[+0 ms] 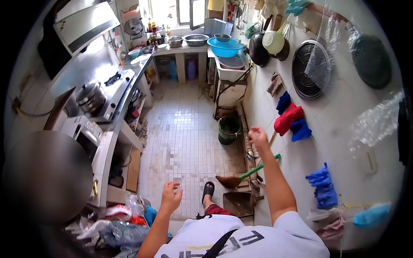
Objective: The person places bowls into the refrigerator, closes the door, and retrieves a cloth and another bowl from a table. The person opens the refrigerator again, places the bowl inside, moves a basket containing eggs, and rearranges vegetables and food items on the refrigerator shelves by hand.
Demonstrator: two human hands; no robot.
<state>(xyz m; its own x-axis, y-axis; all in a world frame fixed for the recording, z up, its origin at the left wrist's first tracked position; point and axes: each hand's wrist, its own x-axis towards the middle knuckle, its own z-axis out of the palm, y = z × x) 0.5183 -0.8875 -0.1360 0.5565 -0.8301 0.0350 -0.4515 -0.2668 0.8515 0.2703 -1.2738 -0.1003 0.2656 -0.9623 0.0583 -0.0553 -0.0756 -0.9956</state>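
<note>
My left hand (pixel 171 196) hangs in the air over the tiled floor, fingers loosely bent and apart, with nothing in it. Out to the right, my right hand (pixel 259 138) is raised near the wall, its fingers loosely curled and no object visible in them. Below the right hand lies a broom (pixel 230 182) with a green handle, its bristles on the floor. A dustpan (pixel 239 204) sits just below the broom. A dark bucket (pixel 229 130) with a green rim stands to the left of my right hand, farther off. I cannot make out any contact between either hand and these things.
On the left counter are a gas stove (pixel 112 92) and a steel pot (pixel 90 98). A blue basin (pixel 225 47) rests over the sink (pixel 232 73) at the far right. Blue and red cloths (pixel 288 119) hang on the right wall. Plastic bags (pixel 122 232) pile up at lower left.
</note>
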